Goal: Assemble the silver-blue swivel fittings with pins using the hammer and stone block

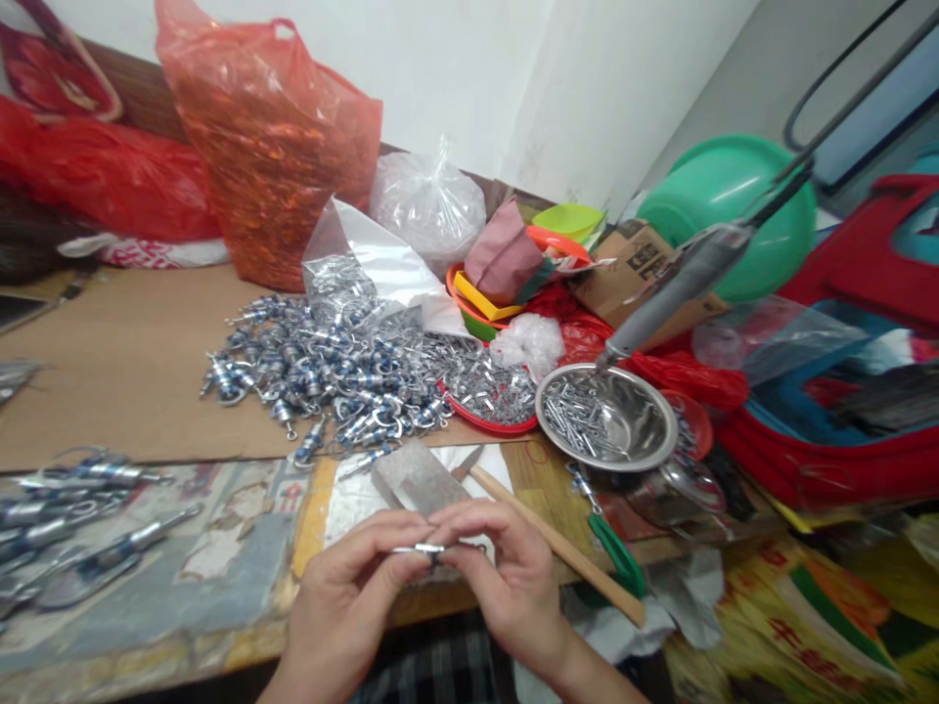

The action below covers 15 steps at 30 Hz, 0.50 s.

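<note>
My left hand (348, 592) and my right hand (506, 567) meet at the front edge of the bench, fingertips pinched together. Between them they hold a small shiny metal part (427, 550); the fingers cover most of it and its exact kind does not show. Just beyond the fingertips lies a grey metal block (418, 477) on white paper. A hammer's wooden handle (564, 548) slants past my right hand. Farther back spreads a heap of silver-and-blue metal fittings (323, 372), some with rings or curved hooks.
A steel bowl (638, 420) of metal pins stands right of a red tray (491, 422) of small metal pieces. A grey tool (675, 288) reaches down over the bowl. More fittings (103, 533) lie at left. A big red bag (286, 147) stands behind; a green-handled tool (614, 552) lies at right.
</note>
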{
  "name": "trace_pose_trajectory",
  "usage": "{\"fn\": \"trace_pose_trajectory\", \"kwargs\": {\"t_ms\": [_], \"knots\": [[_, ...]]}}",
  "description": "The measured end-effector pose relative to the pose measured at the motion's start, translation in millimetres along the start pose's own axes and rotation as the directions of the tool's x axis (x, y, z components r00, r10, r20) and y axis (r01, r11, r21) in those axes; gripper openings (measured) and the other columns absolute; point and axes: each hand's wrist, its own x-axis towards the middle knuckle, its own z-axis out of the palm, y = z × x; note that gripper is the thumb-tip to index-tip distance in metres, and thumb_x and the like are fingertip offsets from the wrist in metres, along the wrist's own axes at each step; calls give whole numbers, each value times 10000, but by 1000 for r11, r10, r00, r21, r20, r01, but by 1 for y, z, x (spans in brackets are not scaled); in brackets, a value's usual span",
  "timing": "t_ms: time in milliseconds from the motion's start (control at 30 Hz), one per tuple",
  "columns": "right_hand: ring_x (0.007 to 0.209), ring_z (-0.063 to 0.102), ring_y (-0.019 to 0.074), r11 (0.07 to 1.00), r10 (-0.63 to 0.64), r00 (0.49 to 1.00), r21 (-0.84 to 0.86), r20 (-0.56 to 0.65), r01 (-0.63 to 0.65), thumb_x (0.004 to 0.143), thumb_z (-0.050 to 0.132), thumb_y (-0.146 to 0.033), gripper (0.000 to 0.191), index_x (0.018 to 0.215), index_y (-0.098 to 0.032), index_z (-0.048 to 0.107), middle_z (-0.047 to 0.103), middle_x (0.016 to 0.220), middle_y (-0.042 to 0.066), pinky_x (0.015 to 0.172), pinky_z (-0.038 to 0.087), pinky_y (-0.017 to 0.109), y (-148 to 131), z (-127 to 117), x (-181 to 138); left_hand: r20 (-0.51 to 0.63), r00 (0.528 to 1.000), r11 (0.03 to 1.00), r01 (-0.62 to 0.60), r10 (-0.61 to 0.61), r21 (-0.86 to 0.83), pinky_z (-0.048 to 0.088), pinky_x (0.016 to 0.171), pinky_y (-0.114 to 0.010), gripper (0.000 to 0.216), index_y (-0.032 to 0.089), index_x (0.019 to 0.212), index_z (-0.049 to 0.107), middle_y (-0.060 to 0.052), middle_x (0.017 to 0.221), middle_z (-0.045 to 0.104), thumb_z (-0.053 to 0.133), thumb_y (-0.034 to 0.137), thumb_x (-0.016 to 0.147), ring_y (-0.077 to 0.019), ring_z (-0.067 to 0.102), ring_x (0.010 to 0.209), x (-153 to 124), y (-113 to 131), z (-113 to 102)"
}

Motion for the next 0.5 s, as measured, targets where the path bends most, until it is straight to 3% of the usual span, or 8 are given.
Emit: {"fn": "trace_pose_trajectory", "kwargs": {"t_ms": [67, 133, 267, 367, 500], "knots": [[851, 612, 149, 999, -28, 999, -30, -19, 28, 768, 543, -78, 227, 947, -217, 537, 644, 825, 12, 781, 498, 288, 1, 1, -4, -8, 999, 996, 42, -43, -83, 488, 724, -241, 79, 229, 642, 709, -29, 779, 702, 631, 216, 653, -183, 622, 808, -1, -1, 1], [889, 598, 165, 975, -159, 987, -158, -4, 156, 740, 593, -97, 330, 1036, -214, 509, 634, 908, 44, 788, 500, 295, 3, 1, -6, -36, 993, 976, 101, -110, -195, 475, 713, -225, 75, 212, 656, 690, -22, 776, 688, 626, 244, 675, -166, 609, 794, -2, -2, 2], [886, 588, 174, 747, -467, 860, -430, 204, 507, 750, 539, -37, 336, 1059, -170, 550, 615, 980, 107, 722, 511, 270, 6, -6, -3, -63, 973, 926, 190, -222, -327, 460, 652, -205, 116, 188, 722, 661, -8, 750, 663, 625, 293, 687, -140, 581, 717, -2, 1, 2], [859, 591, 177, 637, -534, 788, -466, 307, 614, 790, 457, -37, 263, 1005, -114, 587, 637, 914, 121, 704, 511, 277, 5, -11, 3, -50, 980, 954, 177, -195, -242, 451, 667, -197, 98, 192, 702, 649, 1, 735, 658, 623, 286, 690, -138, 577, 723, 1, 5, -1], [858, 587, 179, 605, -552, 772, -486, 314, 630, 788, 470, -42, 237, 978, -92, 602, 640, 891, 126, 706, 509, 284, 2, -13, 5, -8, 992, 990, 121, -122, -68, 442, 764, -223, 94, 208, 686, 649, -13, 791, 680, 614, 295, 698, -170, 593, 824, 5, 9, -7]]}}
